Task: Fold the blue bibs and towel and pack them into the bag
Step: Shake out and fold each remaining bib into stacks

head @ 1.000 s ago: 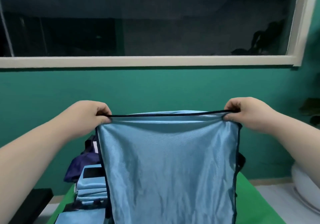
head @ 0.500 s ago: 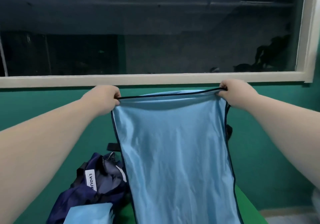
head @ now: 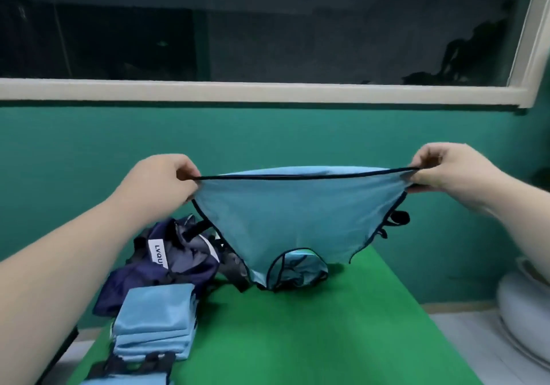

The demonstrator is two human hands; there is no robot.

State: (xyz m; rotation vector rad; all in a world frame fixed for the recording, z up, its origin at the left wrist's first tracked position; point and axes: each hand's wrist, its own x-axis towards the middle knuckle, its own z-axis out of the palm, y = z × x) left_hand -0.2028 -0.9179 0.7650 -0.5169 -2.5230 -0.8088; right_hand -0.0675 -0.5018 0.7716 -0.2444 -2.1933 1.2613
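Pinching the left top corner of blue bib [head: 291, 215] with left hand [head: 166, 180], fingers curled round the dark piping, at 9 o'clock of the cloth. Same on the other corner with right hand [head: 446, 170], thumb and fingers closed on the hem, at 3 o'clock. Stretched taut between both, held up in the air, sagging to a point at 6 o'clock. Lower end with round neck loop [head: 293, 268] down at the green table [head: 297, 331]; touching or just above, cannot tell. Black straps [head: 397, 219] dangling behind at 4 o'clock of the bib.

At 8 o'clock of the bib: crumpled navy bag [head: 181, 265] on the table, white label [head: 158, 253] reading "LVQU", rest of the word hidden. At 7 o'clock, just beside the bag: folded stack [head: 154, 322] of light blue cloths. Behind, at 12 o'clock: teal wall [head: 268, 134], pale window frame [head: 268, 90], dark glass. At 4 o'clock, off the table: white rounded object [head: 523, 310], unclear what.
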